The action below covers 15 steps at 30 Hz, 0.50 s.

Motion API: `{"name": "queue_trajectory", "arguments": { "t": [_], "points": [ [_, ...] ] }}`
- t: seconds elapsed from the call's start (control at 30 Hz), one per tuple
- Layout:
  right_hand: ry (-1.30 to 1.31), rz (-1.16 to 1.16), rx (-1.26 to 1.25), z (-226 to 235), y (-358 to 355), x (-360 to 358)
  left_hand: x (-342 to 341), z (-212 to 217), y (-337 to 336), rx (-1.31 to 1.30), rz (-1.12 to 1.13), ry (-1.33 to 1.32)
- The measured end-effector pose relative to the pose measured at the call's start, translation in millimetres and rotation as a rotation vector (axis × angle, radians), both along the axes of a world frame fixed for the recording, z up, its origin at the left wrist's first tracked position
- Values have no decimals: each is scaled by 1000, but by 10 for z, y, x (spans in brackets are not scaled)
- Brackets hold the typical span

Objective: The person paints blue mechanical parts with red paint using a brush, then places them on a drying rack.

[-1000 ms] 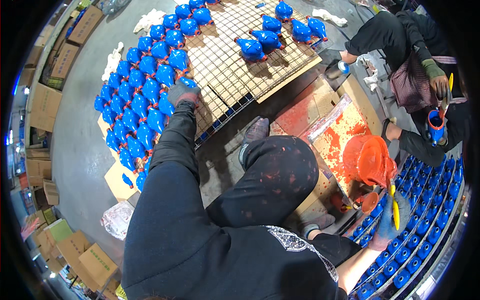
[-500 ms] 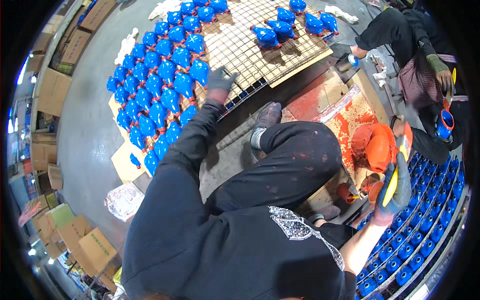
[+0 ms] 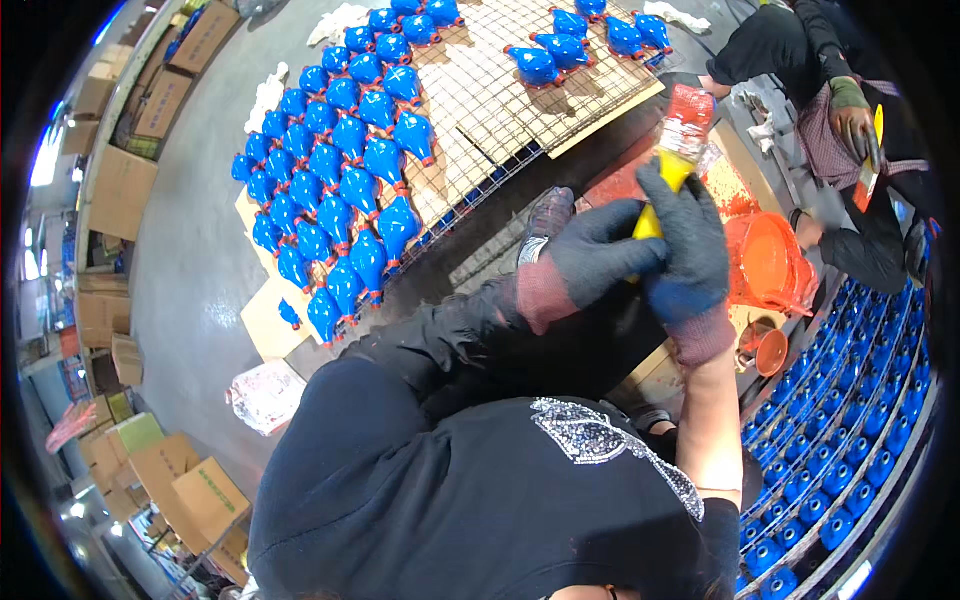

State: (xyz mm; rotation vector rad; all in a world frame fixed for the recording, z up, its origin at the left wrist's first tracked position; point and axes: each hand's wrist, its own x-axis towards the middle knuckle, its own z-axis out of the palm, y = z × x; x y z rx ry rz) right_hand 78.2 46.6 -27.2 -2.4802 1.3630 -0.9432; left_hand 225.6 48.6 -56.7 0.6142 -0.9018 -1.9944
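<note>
A paintbrush (image 3: 660, 195) with a yellow handle and red-coated bristles points up and away in front of my lap. My right hand (image 3: 692, 258), in a dark glove with a reddish cuff, is closed round its handle. My left hand (image 3: 598, 252), gloved alike, meets it from the left, thumb and fingers closed about the handle's lower end. Part of the handle is hidden by the fingers. Right of my hands stands an orange-red paint bucket (image 3: 768, 262), and below it a small orange cup (image 3: 771, 352).
Glossy blue vase-shaped pieces (image 3: 340, 215) with red rims lie in rows on a wire rack (image 3: 480, 95) ahead and left. More blue pieces (image 3: 835, 420) fill racks at right. A co-worker's gloved hand (image 3: 853, 128) holds another brush (image 3: 870, 165). Cardboard boxes (image 3: 122, 190) line the left.
My left hand has come back from the rack to my right hand. My right hand has carried the paintbrush up and left, away from the bucket. The co-worker's blue piece is no longer visible.
</note>
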Motion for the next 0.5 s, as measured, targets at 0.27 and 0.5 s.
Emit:
{"name": "queue_trajectory", "arguments": {
  "t": [0.27,0.5],
  "points": [
    [-40,45,10,-77,70,138,1430,-562,-821,1,403,-873],
    [-116,72,-9,-141,-20,182,3099,-1400,-2062,-467,333,-1811]
  ]
}}
